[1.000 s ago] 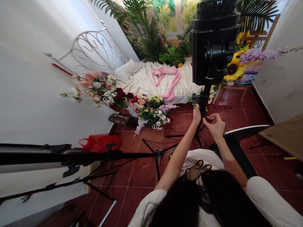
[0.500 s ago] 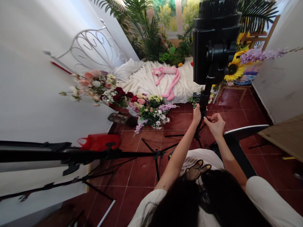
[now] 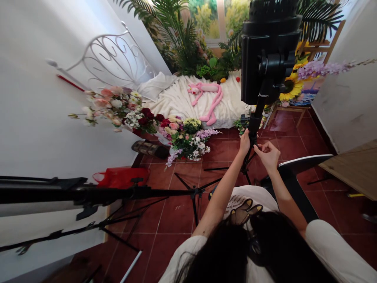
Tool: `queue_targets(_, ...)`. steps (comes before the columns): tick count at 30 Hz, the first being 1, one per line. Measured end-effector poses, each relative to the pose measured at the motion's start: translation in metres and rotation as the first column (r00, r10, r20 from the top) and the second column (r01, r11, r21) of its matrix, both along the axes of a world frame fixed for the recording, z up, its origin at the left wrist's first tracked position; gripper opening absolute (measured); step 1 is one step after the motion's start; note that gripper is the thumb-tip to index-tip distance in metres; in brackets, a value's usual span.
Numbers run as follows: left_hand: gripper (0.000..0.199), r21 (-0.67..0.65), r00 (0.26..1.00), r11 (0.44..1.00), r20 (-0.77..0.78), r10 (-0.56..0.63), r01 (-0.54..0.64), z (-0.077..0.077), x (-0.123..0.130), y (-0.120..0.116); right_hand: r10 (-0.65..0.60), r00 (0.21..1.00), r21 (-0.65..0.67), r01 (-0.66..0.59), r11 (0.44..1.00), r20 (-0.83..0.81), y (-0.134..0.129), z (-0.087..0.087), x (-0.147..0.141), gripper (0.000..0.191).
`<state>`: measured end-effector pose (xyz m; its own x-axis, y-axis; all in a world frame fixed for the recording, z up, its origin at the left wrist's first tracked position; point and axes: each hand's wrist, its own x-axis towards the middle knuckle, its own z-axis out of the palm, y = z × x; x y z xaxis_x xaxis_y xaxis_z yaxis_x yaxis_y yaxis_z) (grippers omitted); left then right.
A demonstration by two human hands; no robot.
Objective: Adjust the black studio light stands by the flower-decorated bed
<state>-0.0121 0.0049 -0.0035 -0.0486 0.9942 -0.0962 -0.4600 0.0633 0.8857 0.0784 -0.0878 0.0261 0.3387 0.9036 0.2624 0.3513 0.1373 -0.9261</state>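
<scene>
A black studio light (image 3: 266, 63) is mounted on top of a black light stand (image 3: 255, 122), upright in front of me. My left hand (image 3: 245, 142) is wrapped round the stand's pole below its upper joint. Close by on the right side, my right hand (image 3: 268, 155) is closed, thumb and fingers pinching at a small knob on the stand's collar; the fingers largely hide that knob. The stand's spread legs (image 3: 244, 169) reach the red tiled floor under my hands.
Another black stand (image 3: 165, 192) juts in from the left, its legs near my left forearm. Artificial flowers (image 3: 188, 137) stand before a bed with a white blanket (image 3: 173, 98) and a pink plush toy (image 3: 210, 88). A black chair (image 3: 304, 188) is at right, a red bag (image 3: 120, 177) at left.
The view has shifted very slightly, so the bed and flowers sit a little further left. Both hands keep the same hold on the stand.
</scene>
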Motion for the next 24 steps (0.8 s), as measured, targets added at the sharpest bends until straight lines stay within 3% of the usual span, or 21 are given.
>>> queue_targets(10, 0.051, -0.020, 1.000, 0.999, -0.010, -0.026, 0.026, 0.006, -0.002, -0.005, -0.060, 0.988, 0.004, 0.060, 0.998, 0.140, -0.001, 0.000, 0.000, 0.047)
queue_targets(18, 0.048, 0.005, 0.999, 1.000, -0.046, -0.009, 0.009, 0.004, -0.001, -0.006, -0.035, 0.998, 0.016, 0.034, 0.999, 0.060, 0.000, 0.001, -0.003, 0.051)
queue_targets(21, 0.032, 0.052, 0.989, 0.996, -0.126, 0.078, -0.072, -0.011, -0.011, -0.024, -0.028, 0.997, -0.002, 0.028, 1.000, 0.075, 0.000, 0.001, -0.002, 0.052)
queue_targets(24, 0.022, -0.018, 0.979, 0.998, -0.196, 0.062, -0.067, -0.044, -0.037, -0.061, -0.025, 0.998, -0.002, 0.025, 1.000, 0.062, -0.001, 0.002, -0.001, 0.054)
